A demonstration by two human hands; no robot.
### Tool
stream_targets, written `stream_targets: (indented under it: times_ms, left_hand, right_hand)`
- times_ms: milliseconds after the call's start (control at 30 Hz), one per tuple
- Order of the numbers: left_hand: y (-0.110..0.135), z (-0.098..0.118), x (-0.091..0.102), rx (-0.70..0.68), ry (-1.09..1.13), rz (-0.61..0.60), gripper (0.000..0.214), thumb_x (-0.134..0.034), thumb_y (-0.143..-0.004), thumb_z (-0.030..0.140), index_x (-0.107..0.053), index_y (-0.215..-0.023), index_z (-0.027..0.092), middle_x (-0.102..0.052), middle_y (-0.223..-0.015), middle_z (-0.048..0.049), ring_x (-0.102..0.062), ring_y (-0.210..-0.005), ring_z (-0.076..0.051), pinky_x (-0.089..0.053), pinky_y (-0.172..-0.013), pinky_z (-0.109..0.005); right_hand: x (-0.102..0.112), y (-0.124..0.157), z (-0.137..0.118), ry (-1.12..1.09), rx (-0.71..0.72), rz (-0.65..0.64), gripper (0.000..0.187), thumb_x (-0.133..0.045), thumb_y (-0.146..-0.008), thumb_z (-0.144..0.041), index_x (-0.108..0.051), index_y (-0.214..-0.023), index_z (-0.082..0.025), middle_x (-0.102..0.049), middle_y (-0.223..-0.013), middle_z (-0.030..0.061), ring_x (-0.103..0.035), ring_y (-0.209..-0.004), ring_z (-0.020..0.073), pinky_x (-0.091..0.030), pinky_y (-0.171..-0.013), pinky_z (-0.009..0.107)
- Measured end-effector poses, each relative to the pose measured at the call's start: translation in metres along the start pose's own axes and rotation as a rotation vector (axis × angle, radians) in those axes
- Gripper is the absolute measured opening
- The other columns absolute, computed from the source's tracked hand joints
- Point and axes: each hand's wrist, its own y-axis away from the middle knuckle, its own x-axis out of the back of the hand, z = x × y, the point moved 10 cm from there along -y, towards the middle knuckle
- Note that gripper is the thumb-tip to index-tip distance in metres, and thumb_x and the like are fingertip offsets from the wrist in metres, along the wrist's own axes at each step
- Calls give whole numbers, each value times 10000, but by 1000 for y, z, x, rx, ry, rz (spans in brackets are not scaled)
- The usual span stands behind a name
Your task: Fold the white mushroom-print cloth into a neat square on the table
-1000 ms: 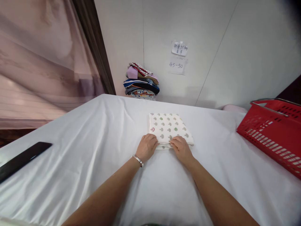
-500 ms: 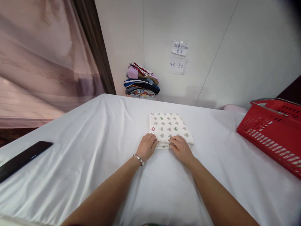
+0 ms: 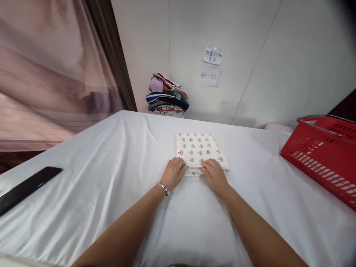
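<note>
A folded white cloth [image 3: 198, 148] printed with grey, green and red mushrooms lies flat on the white-covered table [image 3: 125, 178]. My left hand [image 3: 174, 172], with a bracelet at the wrist, pinches the cloth's near edge close to its left corner. At the same edge, a little to the right of the middle, my right hand [image 3: 214, 176] holds the fabric between thumb and fingers. Several folded layers show along the near edge between the hands. The fingertips partly cover that edge.
A red plastic basket [image 3: 322, 155] with a metal handle stands on the right. On the left lies a black flat object [image 3: 26, 187]. Behind the table's far edge rises a stack of folded fabrics [image 3: 168, 96] against the wall. A pink curtain [image 3: 52, 74] hangs at left.
My right hand has shifted very slightly to the right along the cloth's near edge. My left hand and the cloth stay nearly where they were.
</note>
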Motion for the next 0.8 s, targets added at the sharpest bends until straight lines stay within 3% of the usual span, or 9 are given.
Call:
stream_targets:
  times_ms: [233, 433, 633, 800]
  left_hand:
    - [2, 4, -5, -77, -81, -42, 128, -438, -861, 241, -550, -814, 200, -573, -868, -40, -496, -849, -180, -378, -758, -337]
    - [6, 14, -4, -168, -79, -46, 296, -568, -787, 251, -538, -1080, 236, -576, -1013, -43, -505, -942, -202, -376, -811, -356]
    - [4, 11, -7, -143, -139, -60, 154, -507, -836, 262, -586, -963, 223, -589, -945, -43, -513, -899, -191, -385, -784, -345]
    - [2, 12, -6, -140, -130, -45, 162, -432, -877, 251, -583, -918, 209, -589, -904, -42, -515, -875, -178, -387, -787, -342]
  right_hand:
    - [-8, 1, 2, 21, 7, -86, 208, -407, -878, -186, -610, -923, -202, -575, -916, 74, -504, -832, 211, -407, -746, 375]
    - [-8, 1, 2, -1, 12, -95, 234, -402, -883, -199, -614, -981, -219, -573, -920, 72, -505, -838, 213, -412, -746, 383]
    - [-6, 0, -1, -11, 11, -99, 223, -428, -867, -184, -621, -977, -206, -575, -933, 72, -506, -848, 208, -413, -761, 382]
    - [-3, 1, -3, -23, 22, -93, 223, -516, -801, -182, -611, -1001, -211, -577, -940, 67, -512, -854, 209, -420, -768, 380]
